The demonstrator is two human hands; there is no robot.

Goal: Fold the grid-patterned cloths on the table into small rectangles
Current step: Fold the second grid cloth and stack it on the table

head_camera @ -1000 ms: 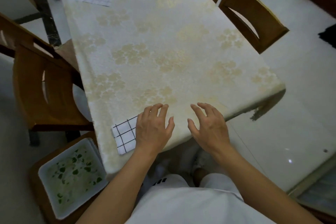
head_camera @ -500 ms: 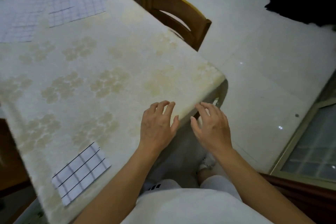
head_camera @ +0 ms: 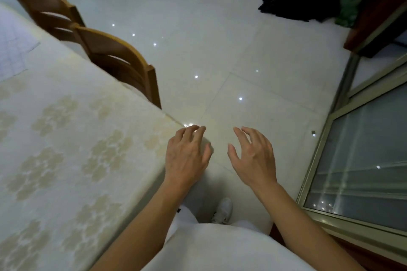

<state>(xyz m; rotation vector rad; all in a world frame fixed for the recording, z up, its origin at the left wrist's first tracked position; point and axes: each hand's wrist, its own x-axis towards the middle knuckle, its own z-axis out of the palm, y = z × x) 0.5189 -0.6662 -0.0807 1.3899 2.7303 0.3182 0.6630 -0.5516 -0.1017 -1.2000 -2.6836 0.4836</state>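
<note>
My left hand point(head_camera: 187, 156) hovers at the near right corner of the table point(head_camera: 72, 138), fingers spread and holding nothing. My right hand point(head_camera: 253, 158) hangs over the floor to the right of the table, also spread and empty. An unfolded grid-patterned cloth point(head_camera: 13, 50) lies flat at the far left edge of the view, well away from both hands. The folded grid cloth is out of view.
Two wooden chairs point(head_camera: 123, 66) stand along the table's far side. White tiled floor point(head_camera: 220, 50) fills the middle. A sliding glass door point(head_camera: 356, 160) is at the right. A dark pile point(head_camera: 299, 0) lies at the back right.
The view has swung right, away from the table. The folded grid cloth has left the view. Both hands now hang past the table's corner, still empty.
</note>
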